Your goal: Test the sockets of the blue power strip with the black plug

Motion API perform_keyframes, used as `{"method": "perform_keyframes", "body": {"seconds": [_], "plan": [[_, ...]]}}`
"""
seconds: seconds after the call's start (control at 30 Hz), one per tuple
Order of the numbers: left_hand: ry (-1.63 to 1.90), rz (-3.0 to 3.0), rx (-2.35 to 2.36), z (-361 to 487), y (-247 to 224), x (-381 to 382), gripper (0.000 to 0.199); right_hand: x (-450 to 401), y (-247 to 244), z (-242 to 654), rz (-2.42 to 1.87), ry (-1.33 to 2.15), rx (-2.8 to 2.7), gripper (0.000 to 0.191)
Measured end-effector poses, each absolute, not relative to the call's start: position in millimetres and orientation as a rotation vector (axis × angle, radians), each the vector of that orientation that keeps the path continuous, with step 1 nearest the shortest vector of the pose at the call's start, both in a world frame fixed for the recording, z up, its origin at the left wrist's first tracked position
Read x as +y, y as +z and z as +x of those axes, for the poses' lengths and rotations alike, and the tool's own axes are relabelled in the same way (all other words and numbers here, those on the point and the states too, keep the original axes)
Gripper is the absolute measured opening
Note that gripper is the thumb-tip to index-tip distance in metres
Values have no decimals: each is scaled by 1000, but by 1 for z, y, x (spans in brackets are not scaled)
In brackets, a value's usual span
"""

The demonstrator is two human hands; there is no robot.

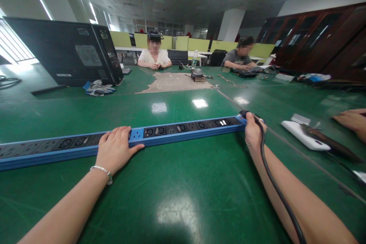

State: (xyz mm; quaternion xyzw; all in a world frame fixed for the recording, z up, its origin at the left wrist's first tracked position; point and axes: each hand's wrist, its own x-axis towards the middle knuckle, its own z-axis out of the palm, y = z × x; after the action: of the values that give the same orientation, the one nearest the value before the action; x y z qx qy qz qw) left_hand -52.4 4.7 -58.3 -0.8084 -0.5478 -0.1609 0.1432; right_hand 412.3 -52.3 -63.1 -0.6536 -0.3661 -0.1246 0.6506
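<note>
Computer tower (68, 53) is seen at the far left of the green tabletop (194, 183), with gloves (98, 88) heaped just beside it. From the left edge of view, a long blue power strip (171, 133) with dark sockets is laid across the tabletop toward the right. It is grasped partway along by the left hand (114, 148), with the fingers bent over its top and the thumb set at its near edge. On the far side, a person in white (154, 58) is seated, and farther right a person in grey (236, 59). The strip's right end is clasped by the right hand (253, 127); whether the black cable (270, 169) draped along that forearm is also gripped cannot be told. At the right, a white device (304, 135) is placed near another person's hand (353, 121).
</note>
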Motion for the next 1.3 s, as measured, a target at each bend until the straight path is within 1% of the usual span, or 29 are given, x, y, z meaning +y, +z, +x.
{"method": "perform_keyframes", "body": {"seconds": [0.07,0.2,0.37,0.47,0.63,0.77,0.9,1.0,1.3], "plan": [[-455,-2327,-1584,-53,-58,5,68,-53,-58,393,-1538,-204,-922,42],[-436,-2325,-1579,-53,-58,5,68,-49,-51,350,-1574,-25,-1147,38],[-446,-2319,-1573,-53,-58,5,67,-46,-52,329,-1716,4,-1199,36],[-442,-2323,-1578,-53,-58,6,67,-47,-52,326,-1730,0,-1204,38],[-470,-2317,-1561,-52,-59,6,68,-45,-53,319,-1768,-41,-1252,40],[-496,-2312,-1573,-52,-61,6,66,-42,-56,312,-1898,-88,-1202,41],[-528,-2326,-1582,-52,-62,6,65,-39,-65,305,-1923,-301,-1245,37],[-553,-2336,-1578,-52,-62,5,65,-39,-73,303,-1912,-420,-1254,37],[-573,-2345,-1578,-51,-59,3,64,-46,-81,305,-1918,-446,-1296,39]]}}
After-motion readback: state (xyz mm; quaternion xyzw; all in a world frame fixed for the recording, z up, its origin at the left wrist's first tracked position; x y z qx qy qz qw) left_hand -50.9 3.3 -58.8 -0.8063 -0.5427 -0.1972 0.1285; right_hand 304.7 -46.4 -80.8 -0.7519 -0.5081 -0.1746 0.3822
